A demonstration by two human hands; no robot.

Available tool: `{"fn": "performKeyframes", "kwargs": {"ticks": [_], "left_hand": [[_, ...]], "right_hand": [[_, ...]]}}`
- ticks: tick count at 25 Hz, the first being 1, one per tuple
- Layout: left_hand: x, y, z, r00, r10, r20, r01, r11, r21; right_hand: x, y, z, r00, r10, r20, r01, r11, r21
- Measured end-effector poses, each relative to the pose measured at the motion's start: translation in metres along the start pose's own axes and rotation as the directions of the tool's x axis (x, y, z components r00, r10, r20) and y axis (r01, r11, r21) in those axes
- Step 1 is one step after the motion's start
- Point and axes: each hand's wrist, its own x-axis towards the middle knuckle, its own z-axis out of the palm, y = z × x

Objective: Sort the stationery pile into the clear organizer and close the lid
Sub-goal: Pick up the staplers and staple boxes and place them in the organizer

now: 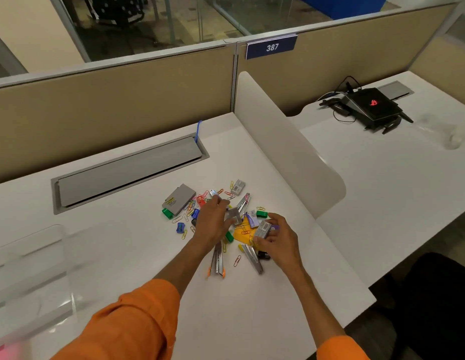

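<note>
Orange sleeve (138, 315); right hand (280, 242) grips staple box (262, 229); left hand (212, 224) over pile (243, 202), grip unclear.

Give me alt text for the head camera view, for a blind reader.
On a white desk, the right hand grips a small grey box while the left hand reaches into a stationery pile of paper clips, sharpeners and staplers. A clear organizer sits at far left.

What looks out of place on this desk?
Mainly the stationery pile: paper clips, sharpeners and staplers lie strewn loose mid-desk, with a few yellow clips on top of the grey box. A blue strip sticks up at a corner of the cable-tray flap. Nothing looks damaged.
</note>
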Motion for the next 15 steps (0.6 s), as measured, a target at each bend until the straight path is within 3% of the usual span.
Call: {"fn": "performKeyframes", "kwargs": {"ticks": [5, 9, 12, 15], "left_hand": [[0.018, 0.005, 0.012, 1.000, 0.020, 0.020, -0.023, 0.988, 0.150], [0.022, 0.001, 0.020, 1.000, 0.021, 0.009, -0.022, 0.986, 0.163], [0.024, 0.002, 0.020, 1.000, 0.023, 0.012, -0.024, 1.000, 0.018], [0.023, 0.005, 0.014, 0.994, -0.063, 0.087, 0.090, 0.934, -0.345]], "right_hand": [[0.009, 0.008, -0.005, 1.000, 0.019, 0.013, -0.020, 0.996, 0.090], [0.016, 0.009, -0.006, 0.999, 0.028, 0.026, -0.031, 0.991, 0.131], [0.022, 0.007, -0.007, 0.998, 0.053, 0.042, -0.060, 0.984, 0.168], [0.027, 0.005, -0.008, 0.991, 0.098, 0.092, -0.118, 0.960, 0.255]]}}
